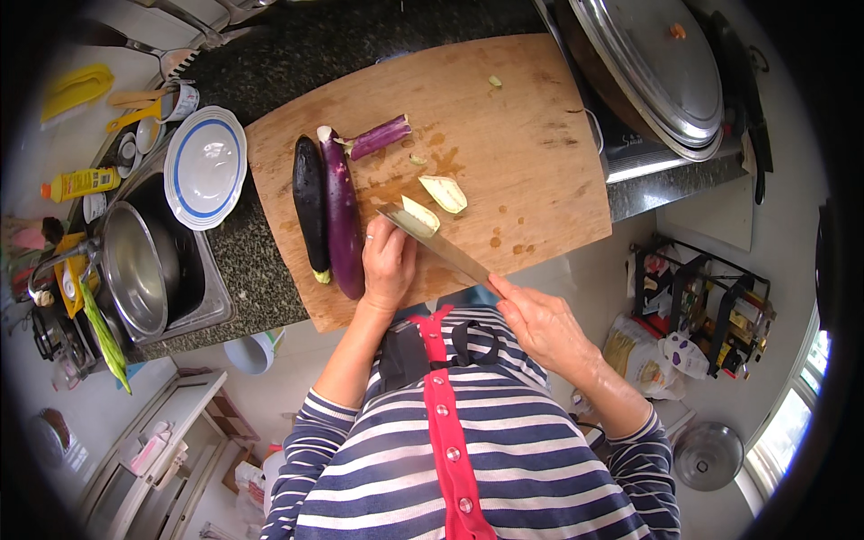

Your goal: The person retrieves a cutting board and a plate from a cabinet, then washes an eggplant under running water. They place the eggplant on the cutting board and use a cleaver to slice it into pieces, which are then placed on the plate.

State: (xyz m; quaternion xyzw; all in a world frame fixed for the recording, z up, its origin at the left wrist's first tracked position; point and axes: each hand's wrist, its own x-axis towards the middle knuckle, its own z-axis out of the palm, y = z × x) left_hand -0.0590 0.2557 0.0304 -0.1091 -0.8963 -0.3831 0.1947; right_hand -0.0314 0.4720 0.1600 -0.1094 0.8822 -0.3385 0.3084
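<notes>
My right hand [550,327] grips the handle of a kitchen knife [449,251], its blade pointing up and left over the wooden cutting board [540,169]. Curled fingers of my left hand [390,260] rest beside the blade's tip; what they hold, perhaps an eggplant piece, is mostly hidden. One pale eggplant slice [420,214] lies against the blade, another cut slice [444,194] just beyond it. Left of my left hand lie a purple eggplant [342,209] and a darker eggplant [310,202] side by side. A shorter purple eggplant piece [379,138] lies above them.
A blue-ringed white plate [206,169] stands left of the board, near a sink with a metal basin [136,268]. A large lidded pan [655,67] sits on the cooktop at upper right. Small scraps [495,81] lie on the board. A black rack [702,297] stands at right.
</notes>
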